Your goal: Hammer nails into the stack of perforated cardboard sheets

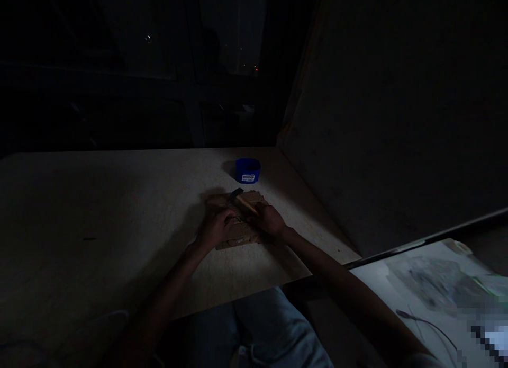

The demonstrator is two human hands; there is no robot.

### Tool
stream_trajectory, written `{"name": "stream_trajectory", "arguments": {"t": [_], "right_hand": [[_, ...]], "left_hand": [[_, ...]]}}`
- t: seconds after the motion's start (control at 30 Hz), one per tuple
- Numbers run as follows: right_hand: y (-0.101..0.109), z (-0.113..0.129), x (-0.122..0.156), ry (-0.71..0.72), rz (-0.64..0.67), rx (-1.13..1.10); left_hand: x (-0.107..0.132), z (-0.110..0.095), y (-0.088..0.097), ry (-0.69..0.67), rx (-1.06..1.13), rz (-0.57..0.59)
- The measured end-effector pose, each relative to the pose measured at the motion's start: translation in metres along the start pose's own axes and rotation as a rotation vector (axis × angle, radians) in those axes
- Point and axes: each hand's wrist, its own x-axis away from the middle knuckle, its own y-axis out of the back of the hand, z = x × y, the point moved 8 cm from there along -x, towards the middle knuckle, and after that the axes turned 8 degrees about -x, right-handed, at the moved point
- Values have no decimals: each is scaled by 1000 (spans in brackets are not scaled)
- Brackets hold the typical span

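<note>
The scene is very dark. A small block of wood (242, 235) lies on a pale table (119, 209) in front of me. My right hand (269, 218) is closed around the wooden handle of a hammer (242, 198), whose dark head hovers over the far end of the block. My left hand (216, 227) rests on the left side of the block, fingers curled in a pinch near the hammer head. What the fingers pinch is too small to make out.
A small blue round tub (247, 170) stands on the table just beyond the block. A large board (377, 145) leans upright at the right. At lower right lies a white sheet (428, 288) with a thin cable. My legs show below the table edge.
</note>
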Motion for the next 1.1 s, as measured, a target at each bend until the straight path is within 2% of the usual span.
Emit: {"name": "stream_trajectory", "arguments": {"t": [0.13, 0.47, 0.6, 0.8, 1.1], "right_hand": [[-2, 3, 1, -2, 11, -15], [1, -10, -2, 23, -19, -149], [2, -15, -3, -1, -47, -190], [3, -13, -2, -41, -37, -137], [3, -16, -3, -19, -28, -173]], "left_hand": [[-1, 9, -12, 39, 105, 34], [2, 15, -17, 105, 202, 52], [2, 16, -17, 109, 195, 22], [2, 19, -19, 96, 220, 14], [4, 20, -17, 54, 228, -59]]}}
